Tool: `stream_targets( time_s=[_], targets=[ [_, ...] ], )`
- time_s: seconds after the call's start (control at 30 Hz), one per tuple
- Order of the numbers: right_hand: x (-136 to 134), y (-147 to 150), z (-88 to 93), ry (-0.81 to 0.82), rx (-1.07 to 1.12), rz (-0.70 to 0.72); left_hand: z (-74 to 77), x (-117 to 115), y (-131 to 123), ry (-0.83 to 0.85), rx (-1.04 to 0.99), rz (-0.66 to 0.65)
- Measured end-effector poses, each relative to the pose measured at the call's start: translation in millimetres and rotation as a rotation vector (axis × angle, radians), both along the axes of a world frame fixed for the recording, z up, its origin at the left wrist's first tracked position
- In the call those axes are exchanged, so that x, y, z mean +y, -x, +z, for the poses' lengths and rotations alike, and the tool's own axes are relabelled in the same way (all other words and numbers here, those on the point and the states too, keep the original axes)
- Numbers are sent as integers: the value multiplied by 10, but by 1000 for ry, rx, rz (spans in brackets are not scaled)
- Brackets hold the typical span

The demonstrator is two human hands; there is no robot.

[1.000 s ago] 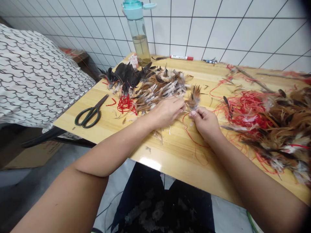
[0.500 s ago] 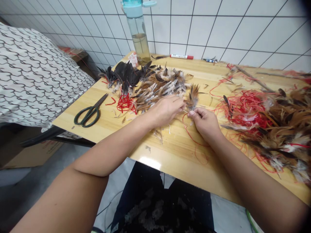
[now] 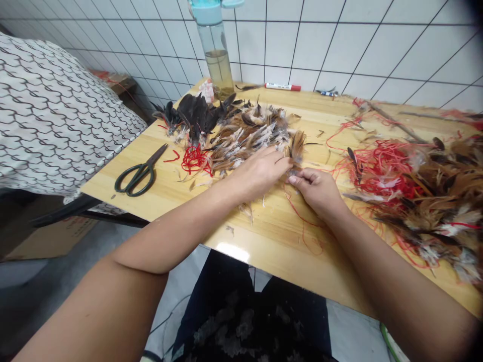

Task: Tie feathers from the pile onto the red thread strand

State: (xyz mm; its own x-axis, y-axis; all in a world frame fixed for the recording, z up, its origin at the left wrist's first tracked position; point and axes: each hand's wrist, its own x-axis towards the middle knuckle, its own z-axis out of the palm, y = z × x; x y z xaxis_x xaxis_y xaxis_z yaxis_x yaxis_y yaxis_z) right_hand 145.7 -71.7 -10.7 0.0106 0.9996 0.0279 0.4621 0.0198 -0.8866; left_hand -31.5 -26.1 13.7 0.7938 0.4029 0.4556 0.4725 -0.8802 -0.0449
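A small bunch of brown feathers (image 3: 297, 145) stands between my two hands. My right hand (image 3: 317, 187) pinches its lower end between thumb and fingertips. My left hand (image 3: 268, 170) is closed against the bunch from the left; its fingertips are partly hidden, and it appears to grip the bunch too. A thin red string (image 3: 296, 210) hangs from beneath the hands and curls on the table. Just behind my left hand lies a pile of brown and white feathers (image 3: 245, 138), with black feathers (image 3: 198, 113) at its left end.
Black-handled scissors (image 3: 136, 177) lie at the table's left. A bottle (image 3: 219, 65) stands against the tiled wall, near a red-capped marker (image 3: 282, 87). On the right are a tangle of red string (image 3: 392, 163) and a big heap of feathers (image 3: 449, 201). Patterned cloth (image 3: 56, 115) hangs beyond the left edge.
My hands have come closer together around the feather bunch. The left hand has shifted slightly right, and the right hand slightly left. The bunch now shows less between them.
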Motion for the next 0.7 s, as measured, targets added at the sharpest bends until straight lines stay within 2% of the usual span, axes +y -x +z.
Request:
stream_targets(
  time_s=[0.27,0.47,0.57,0.7],
  targets=[
    [10,-16,-36,-28,-36,-4,32,14,16,113,-86,44],
    [9,-38,-58,-26,132,-100,100,150,223,255,-297,199],
    [8,-48,-46,-33,234,-143,83,188,276,390,-423,238],
    [1,-56,-17,-32,322,-162,33,190,236,720,-582,127]
  ],
)
